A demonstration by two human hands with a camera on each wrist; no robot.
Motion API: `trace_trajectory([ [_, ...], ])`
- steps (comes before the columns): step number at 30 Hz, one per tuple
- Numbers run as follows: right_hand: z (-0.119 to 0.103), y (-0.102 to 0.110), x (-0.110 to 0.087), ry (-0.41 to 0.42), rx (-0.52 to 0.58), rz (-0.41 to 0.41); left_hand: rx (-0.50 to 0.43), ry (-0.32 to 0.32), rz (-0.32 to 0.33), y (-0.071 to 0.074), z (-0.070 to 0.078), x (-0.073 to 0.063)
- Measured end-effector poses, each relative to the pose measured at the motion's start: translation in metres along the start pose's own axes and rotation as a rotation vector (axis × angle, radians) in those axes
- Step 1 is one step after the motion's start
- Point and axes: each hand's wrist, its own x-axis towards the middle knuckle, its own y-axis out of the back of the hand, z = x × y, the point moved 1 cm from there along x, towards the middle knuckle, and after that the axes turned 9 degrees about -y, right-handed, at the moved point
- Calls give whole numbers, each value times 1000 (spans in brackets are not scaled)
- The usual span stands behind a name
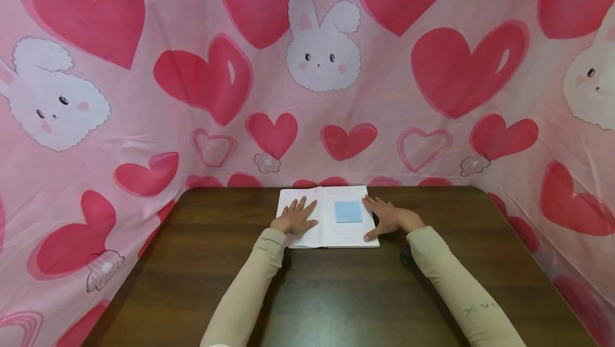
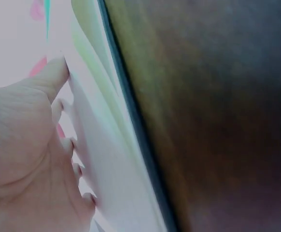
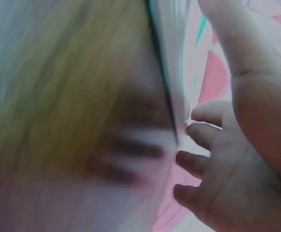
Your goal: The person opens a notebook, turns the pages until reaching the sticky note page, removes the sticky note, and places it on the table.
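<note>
An open notebook (image 1: 346,236) lies near the far edge of the table, its pages white and lined. On its right page sits a light blue sticky note (image 1: 348,212). My left hand (image 1: 295,218) rests on the left page with fingers spread. In the left wrist view the fingertips of that hand (image 2: 29,140) meet the paper, and the page bows up above the dark cover. My right hand (image 1: 388,215) is at the notebook's right edge, thumb and fingers spread apart. The right wrist view shows its fingers (image 3: 198,162) extended beside the cover's edge.
The dark wooden table (image 1: 331,299) stretches toward me and to both sides of the notebook. A pink cloth (image 1: 384,107) printed with hearts and rabbits hangs behind the table and along its sides. Dark wrist bands (image 1: 406,256) show under the sleeves.
</note>
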Motion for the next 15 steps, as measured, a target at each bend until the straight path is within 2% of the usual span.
trace_trajectory([
  [3,-9,-2,8,37,-82,98,-8,-3,-6,-2,-2,0],
  [7,-23,-7,18,114,-97,217,-13,-8,-2,-4,-4,1],
  [10,-31,-12,22,157,-91,250,-13,-3,-3,-4,-3,1],
  [15,-43,-17,24,160,-181,241,-14,6,14,-9,-10,8],
])
